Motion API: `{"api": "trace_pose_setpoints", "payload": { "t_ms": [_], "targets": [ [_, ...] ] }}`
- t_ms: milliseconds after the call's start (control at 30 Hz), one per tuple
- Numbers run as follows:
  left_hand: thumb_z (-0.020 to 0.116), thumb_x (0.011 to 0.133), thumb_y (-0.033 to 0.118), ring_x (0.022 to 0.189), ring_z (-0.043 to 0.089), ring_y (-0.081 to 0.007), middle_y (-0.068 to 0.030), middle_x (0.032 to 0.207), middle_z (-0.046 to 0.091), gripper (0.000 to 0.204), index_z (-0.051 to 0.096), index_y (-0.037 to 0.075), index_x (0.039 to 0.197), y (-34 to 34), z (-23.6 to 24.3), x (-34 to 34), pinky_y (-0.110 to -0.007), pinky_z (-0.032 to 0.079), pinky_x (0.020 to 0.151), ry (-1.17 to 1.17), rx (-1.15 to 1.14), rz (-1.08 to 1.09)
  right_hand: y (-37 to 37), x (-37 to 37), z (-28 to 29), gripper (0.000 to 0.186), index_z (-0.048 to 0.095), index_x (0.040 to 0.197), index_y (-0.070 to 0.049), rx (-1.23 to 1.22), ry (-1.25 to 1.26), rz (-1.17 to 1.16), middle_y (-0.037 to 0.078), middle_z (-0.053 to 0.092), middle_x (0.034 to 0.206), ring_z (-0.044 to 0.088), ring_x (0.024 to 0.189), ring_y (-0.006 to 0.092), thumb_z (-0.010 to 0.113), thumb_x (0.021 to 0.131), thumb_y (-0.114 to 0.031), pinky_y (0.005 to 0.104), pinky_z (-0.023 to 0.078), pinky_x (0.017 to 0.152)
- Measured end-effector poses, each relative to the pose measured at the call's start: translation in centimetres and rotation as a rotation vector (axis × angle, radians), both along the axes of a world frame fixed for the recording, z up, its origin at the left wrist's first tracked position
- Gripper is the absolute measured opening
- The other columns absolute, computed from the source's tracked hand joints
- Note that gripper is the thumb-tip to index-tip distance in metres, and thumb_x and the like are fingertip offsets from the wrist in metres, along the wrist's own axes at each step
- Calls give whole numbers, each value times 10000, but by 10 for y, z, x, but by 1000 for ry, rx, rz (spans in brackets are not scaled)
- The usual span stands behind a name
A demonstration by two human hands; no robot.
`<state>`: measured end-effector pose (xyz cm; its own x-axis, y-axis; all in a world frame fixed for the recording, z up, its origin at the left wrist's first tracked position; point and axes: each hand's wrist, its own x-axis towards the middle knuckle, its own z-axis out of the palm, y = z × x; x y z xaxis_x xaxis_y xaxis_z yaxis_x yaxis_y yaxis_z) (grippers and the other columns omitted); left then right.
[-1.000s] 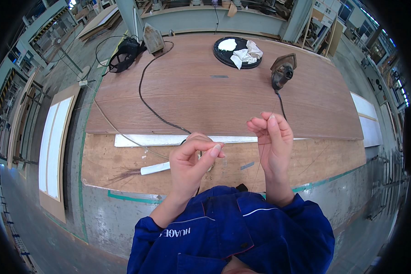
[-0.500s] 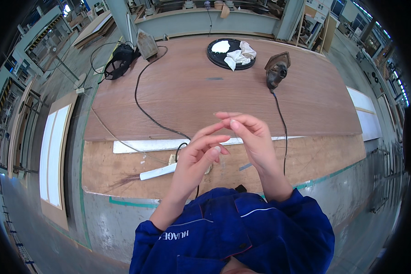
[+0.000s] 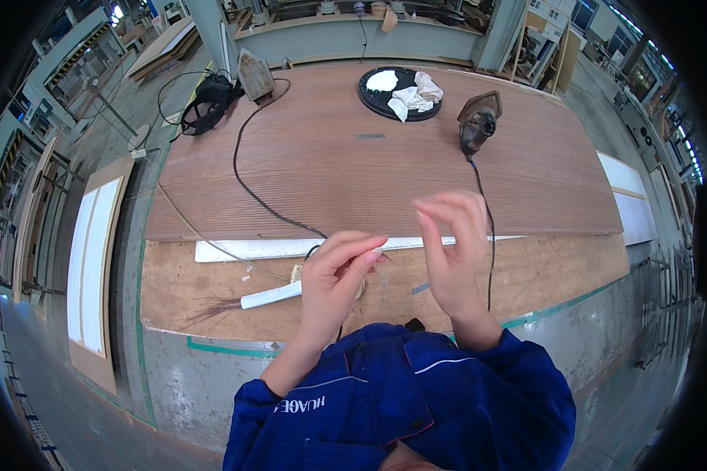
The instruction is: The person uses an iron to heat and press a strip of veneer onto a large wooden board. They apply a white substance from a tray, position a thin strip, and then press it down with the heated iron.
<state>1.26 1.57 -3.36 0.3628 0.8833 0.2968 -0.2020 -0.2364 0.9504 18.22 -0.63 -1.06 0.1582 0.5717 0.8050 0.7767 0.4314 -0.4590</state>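
My left hand (image 3: pixel 331 273) is raised over the near edge of the bench, thumb and fingertips pinched together. Whatever it pinches is too small to make out. To its right, my right hand (image 3: pixel 457 255) is held up apart from it, slightly blurred, with thumb and index tips close together; anything between them cannot be made out. Beside my left hand a brush-like bundle of thin brown bristles with a white handle (image 3: pixel 271 295) lies on the bare board (image 3: pixel 385 294), partly hidden by that hand. Beyond both hands lies a wide brown panel with fine grooves (image 3: pixel 322 169).
At the panel's far side are a black round tray (image 3: pixel 369 100) with white powder and crumpled cloths (image 3: pixel 416 96), a corded power tool (image 3: pixel 477 125), another grey tool (image 3: pixel 254 77) and a black strapped item (image 3: pixel 206 106). Black cables (image 3: pixel 247 188) cross the panel. A white strip (image 3: pixel 251 250) lies along its near edge.
My hands have drawn apart from touching fingertips; the right has moved right. My left fingers have closed into a pinch. The bench items look unmoved.
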Motion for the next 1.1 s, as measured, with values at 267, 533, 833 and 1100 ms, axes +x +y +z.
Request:
{"api": "trace_pose_setpoints", "payload": {
  "t_ms": [267,533,833,1100],
  "targets": [
    [665,782,-21,807,591,-206,-76,997,671,247,692,28,1022,2,1,6,-275,458,686,273,584,387,-15,-22,-1,218,683,879,-73,27,-188,-36,24,596,832,562,739,214,747,671,-64,318,418,634],
    [691,730,-14,760,558,-194,-37,990,681,282,700,48,1005,4,2,8,-280,443,659,384,785,500,-12,-26,0,187,676,880,-62,10,-188,-18,25,606,823,566,729,204,723,699,-67,320,407,634],
    [692,676,7,731,552,-181,-5,990,685,291,707,59,963,6,-4,9,-281,435,633,489,921,581,-12,-23,0,180,651,860,-51,-52,-234,-2,23,599,814,554,754,206,696,685,-48,323,391,640],
    [675,674,-7,734,555,-180,-3,992,684,272,708,47,939,7,-5,9,-285,434,623,527,952,567,-8,-18,0,128,617,784,-63,-78,-284,48,20,586,808,541,766,205,683,674,-58,337,378,649]
  ]
}}
